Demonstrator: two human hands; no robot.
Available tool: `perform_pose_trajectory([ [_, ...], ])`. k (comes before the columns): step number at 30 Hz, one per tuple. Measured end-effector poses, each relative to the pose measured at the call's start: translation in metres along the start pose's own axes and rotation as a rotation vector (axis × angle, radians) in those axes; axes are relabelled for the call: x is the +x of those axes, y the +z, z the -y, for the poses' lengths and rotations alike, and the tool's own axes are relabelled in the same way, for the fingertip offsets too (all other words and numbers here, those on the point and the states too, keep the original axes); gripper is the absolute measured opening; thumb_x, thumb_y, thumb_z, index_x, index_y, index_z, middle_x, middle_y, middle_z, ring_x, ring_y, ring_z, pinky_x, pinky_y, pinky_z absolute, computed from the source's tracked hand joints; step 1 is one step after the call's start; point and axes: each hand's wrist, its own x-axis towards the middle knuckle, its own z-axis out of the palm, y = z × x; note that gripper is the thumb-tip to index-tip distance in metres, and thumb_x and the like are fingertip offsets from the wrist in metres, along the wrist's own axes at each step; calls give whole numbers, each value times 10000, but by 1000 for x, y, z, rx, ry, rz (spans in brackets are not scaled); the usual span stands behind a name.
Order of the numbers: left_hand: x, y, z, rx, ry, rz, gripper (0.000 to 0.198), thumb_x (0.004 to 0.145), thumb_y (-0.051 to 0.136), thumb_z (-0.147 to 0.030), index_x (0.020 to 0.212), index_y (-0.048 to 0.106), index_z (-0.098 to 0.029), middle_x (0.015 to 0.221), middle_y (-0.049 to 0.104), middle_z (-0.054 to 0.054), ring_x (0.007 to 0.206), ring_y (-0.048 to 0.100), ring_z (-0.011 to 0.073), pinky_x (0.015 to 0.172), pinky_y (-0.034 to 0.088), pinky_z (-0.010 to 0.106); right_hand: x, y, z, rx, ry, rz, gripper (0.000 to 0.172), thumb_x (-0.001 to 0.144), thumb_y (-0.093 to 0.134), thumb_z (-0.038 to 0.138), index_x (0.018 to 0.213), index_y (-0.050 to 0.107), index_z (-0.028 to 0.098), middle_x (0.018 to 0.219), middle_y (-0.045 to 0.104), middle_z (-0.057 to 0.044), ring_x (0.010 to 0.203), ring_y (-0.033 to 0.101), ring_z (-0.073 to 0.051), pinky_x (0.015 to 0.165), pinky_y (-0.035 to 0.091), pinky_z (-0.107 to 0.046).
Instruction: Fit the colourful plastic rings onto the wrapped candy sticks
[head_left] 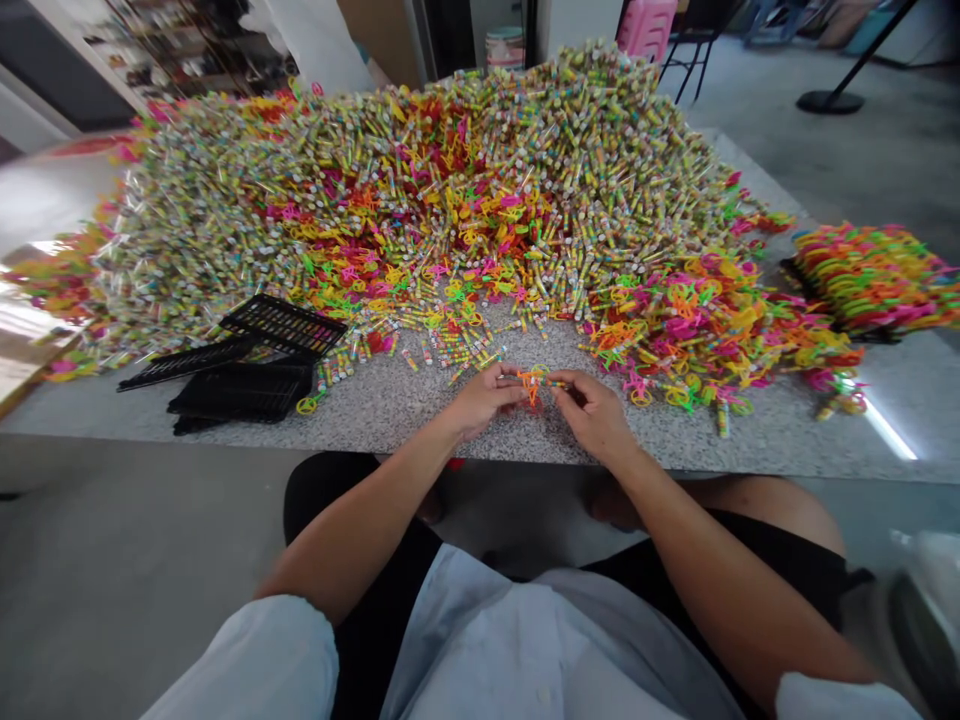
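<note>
Close to the table's front edge, my left hand [486,402] is closed on an orange plastic toy piece [533,395] with thin, open-work parts. My right hand [597,414] pinches a small printed tube [556,383], whose end meets the toy pieces between both hands. Some green plastic shows there too; fingers hide how the parts join. Just beyond my hands lie loose small tubes [461,346] with colourful labels. Right of my right hand is a heap of bright plastic toys [697,320] with wheel-like rings, in pink, orange, yellow and green.
A huge pile of small tubes [615,160] covers the back of the speckled table [390,400]. Black slotted trays [247,390] are stacked at the left. Rows of filled toys [874,275] stand at the right edge. A pink stool [646,28] is behind.
</note>
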Motion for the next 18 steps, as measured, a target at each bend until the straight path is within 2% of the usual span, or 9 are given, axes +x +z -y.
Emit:
perform_pose_trajectory([
  [4, 2, 0, 1, -50, -41, -27, 354, 747, 850, -261, 1016, 654, -141, 876, 703, 30, 711, 654, 107, 647, 475, 227, -1, 0, 1, -63, -76, -27, 242, 999, 537, 262, 1188, 687, 254, 1089, 721, -56, 908, 664, -208, 868, 521, -366],
  [7, 0, 2, 1, -65, -39, -4, 341, 774, 838, -276, 1024, 654, -134, 947, 722, 67, 812, 714, 163, 772, 565, 310, -2, 2, -1, -71, -82, -29, 247, 996, 536, 258, 1192, 686, 252, 1111, 722, -63, 951, 668, -217, 893, 521, -378],
  [9, -2, 4, 1, -64, -29, 10, 358, 788, 833, -292, 1049, 638, -145, 973, 728, 74, 847, 734, 187, 801, 588, 346, -2, 3, -3, -52, -30, -34, 243, 988, 544, 275, 1177, 696, 250, 1102, 729, -62, 914, 671, -214, 874, 528, -379],
  [14, -5, 6, -1, -48, -42, 12, 348, 808, 812, -316, 1044, 610, -160, 924, 727, 65, 821, 729, 183, 735, 605, 329, -3, 5, -9, 56, 143, 6, 271, 969, 571, 355, 1171, 711, 239, 968, 737, -50, 755, 647, -195, 757, 530, -355],
  [18, -4, 5, -2, 7, -55, -26, 247, 838, 757, -322, 968, 613, -168, 826, 685, 31, 699, 667, 130, 616, 559, 250, -3, 4, -10, 134, 188, 48, 270, 951, 591, 382, 1152, 701, 240, 850, 703, -23, 686, 610, -178, 673, 501, -319],
])
